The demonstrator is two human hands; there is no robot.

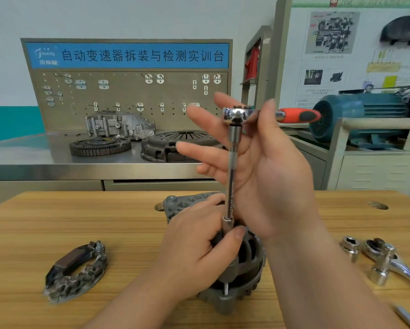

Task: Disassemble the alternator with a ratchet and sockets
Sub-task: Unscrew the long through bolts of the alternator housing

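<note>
The grey alternator [244,276] stands on the wooden table [56,222] in the middle. A ratchet [237,115] with an orange and black handle [301,115] sits on a long extension bar [231,179] that stands upright, its socket end down on the alternator. My left hand [194,252] grips the alternator with the thumb against the lower end of the extension. My right hand [253,162] is spread open behind the ratchet head and bar, fingers straight and pointing left.
A removed rectifier part [75,271] lies at the left on the table. Loose sockets [351,248] and a second chrome ratchet [393,262] lie at the right. Behind stand a steel bench with a clutch plate [175,146], flywheel [99,146], a housing and a pegboard; a blue motor [360,115] at right.
</note>
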